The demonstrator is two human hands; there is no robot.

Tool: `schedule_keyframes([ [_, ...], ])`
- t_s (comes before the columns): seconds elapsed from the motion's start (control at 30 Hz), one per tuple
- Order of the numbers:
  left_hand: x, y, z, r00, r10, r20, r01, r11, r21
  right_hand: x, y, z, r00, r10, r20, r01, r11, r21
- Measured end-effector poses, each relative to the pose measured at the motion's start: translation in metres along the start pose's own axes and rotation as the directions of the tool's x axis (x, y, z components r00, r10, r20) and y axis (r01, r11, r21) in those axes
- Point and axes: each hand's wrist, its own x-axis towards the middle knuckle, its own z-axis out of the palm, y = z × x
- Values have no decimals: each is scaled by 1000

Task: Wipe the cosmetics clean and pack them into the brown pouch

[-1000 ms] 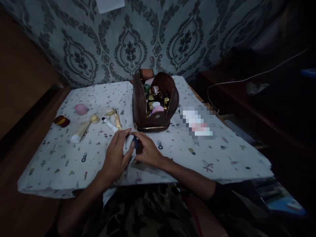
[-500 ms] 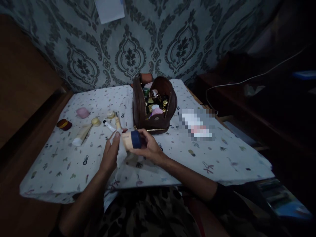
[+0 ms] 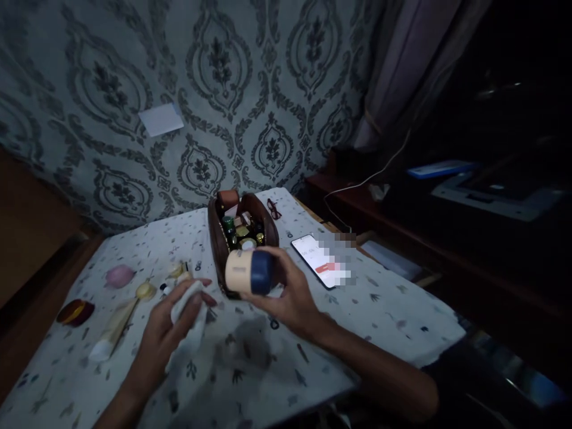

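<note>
Where right hand (image 3: 292, 301) grips jar (image 3: 235, 281), bag (image 3: 216, 235) is part-hidden | left hand (image 3: 163, 325) clutches cloth (image 3: 182, 301) | label (image 3: 240, 269) illegible

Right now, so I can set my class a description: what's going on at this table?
A person's right hand holds a cream-and-navy jar on its side, above the table and in front of an open brown bag with small containers inside. The left hand grips a white cloth or tissue. A tube and a pink item lie to the left; a lit phone lies right of the bag.
</note>
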Motion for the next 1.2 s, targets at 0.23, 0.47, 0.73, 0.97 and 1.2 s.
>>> schedule_keyframes([
  [0.23,147,34,-6,817,490,304,-565,577,590,78,6,-55,991,-49,-125,38,995,-87],
  [0.47,228,42,11,663,236,710,-745,299,596,144,22,-68,971,-222,-89,180,924,-337],
  [0.73,228,33,8,750,126,649,-649,328,686,191,27,-47,960,-187,210,276,764,-584],
  [0.97,239,34,13,801,226,554,-591,447,671,209,32,-28,971,-111,213,229,695,-681],
  [1.2,257,34,39,867,197,457,-495,437,751,217,37,-39,993,-78,91,120,708,-696],
])
